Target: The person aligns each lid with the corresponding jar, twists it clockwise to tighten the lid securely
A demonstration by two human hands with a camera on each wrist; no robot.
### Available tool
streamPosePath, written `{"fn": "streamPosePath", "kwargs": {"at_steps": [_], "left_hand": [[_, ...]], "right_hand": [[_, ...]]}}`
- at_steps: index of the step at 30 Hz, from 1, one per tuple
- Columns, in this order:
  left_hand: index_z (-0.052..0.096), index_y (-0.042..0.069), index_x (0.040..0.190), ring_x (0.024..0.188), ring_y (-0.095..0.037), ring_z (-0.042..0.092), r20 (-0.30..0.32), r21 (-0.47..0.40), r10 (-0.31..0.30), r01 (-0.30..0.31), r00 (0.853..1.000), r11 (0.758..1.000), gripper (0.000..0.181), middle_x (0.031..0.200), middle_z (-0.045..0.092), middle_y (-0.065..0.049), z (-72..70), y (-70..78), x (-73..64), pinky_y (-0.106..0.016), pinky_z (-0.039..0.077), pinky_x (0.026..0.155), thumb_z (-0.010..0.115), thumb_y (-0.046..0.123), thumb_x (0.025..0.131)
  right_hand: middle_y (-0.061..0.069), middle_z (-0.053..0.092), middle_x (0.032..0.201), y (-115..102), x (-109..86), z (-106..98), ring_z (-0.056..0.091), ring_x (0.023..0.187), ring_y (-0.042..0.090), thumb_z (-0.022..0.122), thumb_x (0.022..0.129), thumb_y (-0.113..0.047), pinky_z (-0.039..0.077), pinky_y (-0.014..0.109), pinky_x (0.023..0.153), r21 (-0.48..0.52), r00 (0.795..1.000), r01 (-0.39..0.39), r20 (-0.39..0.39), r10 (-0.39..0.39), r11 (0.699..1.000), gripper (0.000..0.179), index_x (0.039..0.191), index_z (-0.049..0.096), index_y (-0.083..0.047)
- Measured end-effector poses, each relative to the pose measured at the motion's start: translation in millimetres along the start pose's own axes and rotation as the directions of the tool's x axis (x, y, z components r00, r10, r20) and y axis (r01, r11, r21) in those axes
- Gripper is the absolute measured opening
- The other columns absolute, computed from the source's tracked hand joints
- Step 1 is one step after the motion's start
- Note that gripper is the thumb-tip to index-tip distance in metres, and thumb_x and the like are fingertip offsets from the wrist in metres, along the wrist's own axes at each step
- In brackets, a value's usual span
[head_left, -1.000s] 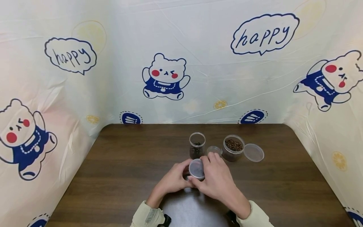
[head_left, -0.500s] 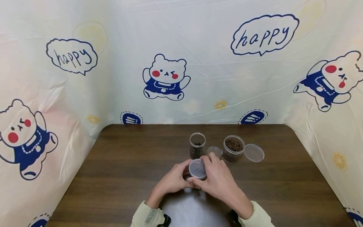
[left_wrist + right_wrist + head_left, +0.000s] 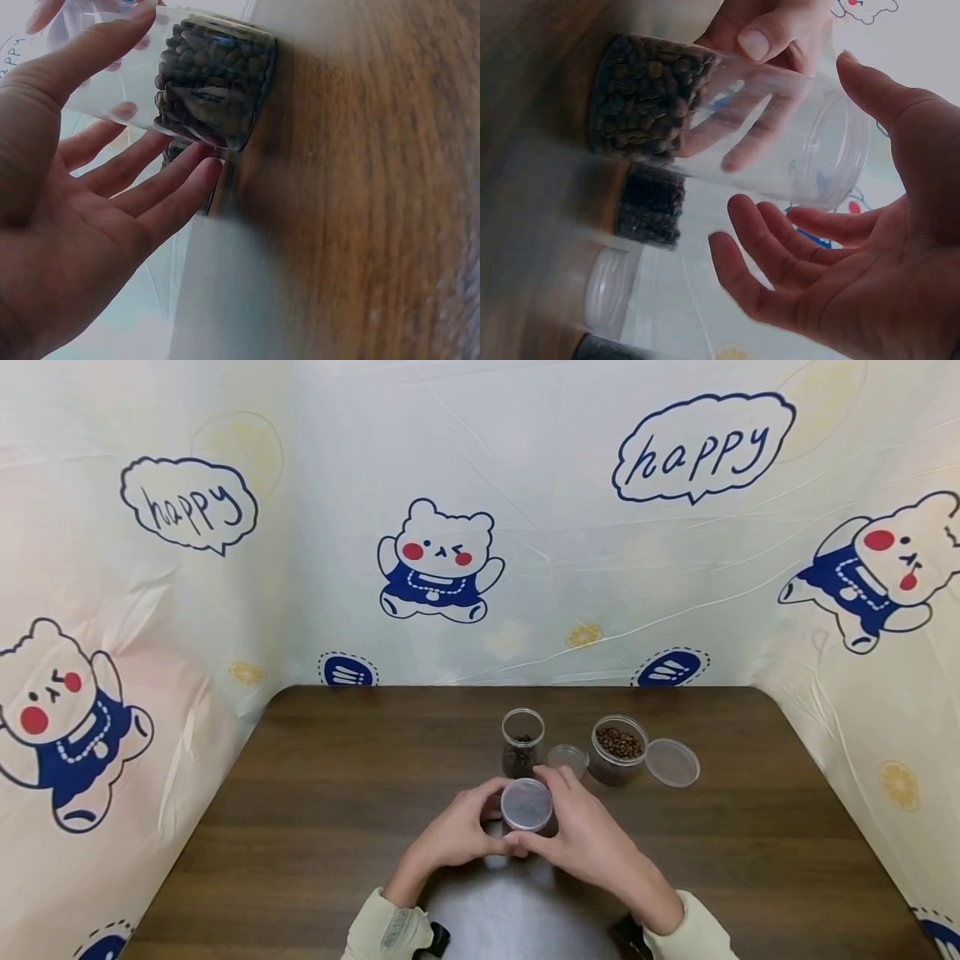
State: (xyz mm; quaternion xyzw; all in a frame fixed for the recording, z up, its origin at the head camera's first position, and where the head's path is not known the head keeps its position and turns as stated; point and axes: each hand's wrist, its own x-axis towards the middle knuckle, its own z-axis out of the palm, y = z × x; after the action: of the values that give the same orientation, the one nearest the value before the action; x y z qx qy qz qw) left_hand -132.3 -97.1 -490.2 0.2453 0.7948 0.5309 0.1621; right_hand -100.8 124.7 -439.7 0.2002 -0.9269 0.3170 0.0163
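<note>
A clear plastic jar (image 3: 750,127), part filled with brown coffee beans (image 3: 649,101), stands on the table near the middle with its lid (image 3: 527,804) on top. My left hand (image 3: 459,831) holds the jar, thumb on the near side and fingers around the far side; in the left wrist view its fingertips touch the jar wall. Around the lid end, my right hand (image 3: 588,835) is spread with loosely bent fingers. In the right wrist view those fingers (image 3: 761,240) look apart from the jar, though contact at the lid's rim is hard to tell.
Behind the held jar stands an uncovered jar (image 3: 522,743) with dark contents. To its right are a small clear lid (image 3: 567,761), a wider uncovered jar (image 3: 617,750) of brown beans and a larger clear lid (image 3: 672,763) on the table (image 3: 360,760).
My right hand has loosened and drawn slightly right from the lid, so more of the lid shows. The left hand and the jar have barely moved.
</note>
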Motion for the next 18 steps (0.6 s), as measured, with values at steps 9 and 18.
{"fn": "streamPosePath", "kwargs": {"at_steps": [9, 18], "left_hand": [[0.056, 0.018, 0.139, 0.125, -0.018, 0.07, -0.005, -0.021, -0.018, 0.018, 1.0, 1.0, 0.071, 0.134, 0.069, -0.002, 0.6, -2.8, -1.6, -0.025, 0.055, 0.105, 0.094, 0.016, 0.079], [0.057, 0.011, 0.136, 0.127, -0.021, 0.069, -0.023, -0.013, -0.017, 0.017, 1.0, 1.0, 0.069, 0.134, 0.068, -0.006, 3.9, -6.6, -3.4, -0.024, 0.055, 0.104, 0.095, 0.014, 0.078]], "right_hand": [[0.007, 0.065, 0.135, 15.2, -3.8, 2.5, 0.066, 0.121, 0.02, 0.093, 0.081, -0.032, 0.058, 0.045, 0.1, 0.19, 0.998, 0.001, 0.059, -0.012, 0.982, 0.086, 0.149, 0.047, -0.005], [0.018, 0.067, 0.129, 24.2, -6.0, 9.9, 0.074, 0.103, 0.02, 0.091, 0.084, -0.02, 0.064, 0.039, 0.084, 0.429, 0.993, -0.049, 0.119, -0.003, 0.902, 0.072, 0.14, 0.05, -0.001]]}}
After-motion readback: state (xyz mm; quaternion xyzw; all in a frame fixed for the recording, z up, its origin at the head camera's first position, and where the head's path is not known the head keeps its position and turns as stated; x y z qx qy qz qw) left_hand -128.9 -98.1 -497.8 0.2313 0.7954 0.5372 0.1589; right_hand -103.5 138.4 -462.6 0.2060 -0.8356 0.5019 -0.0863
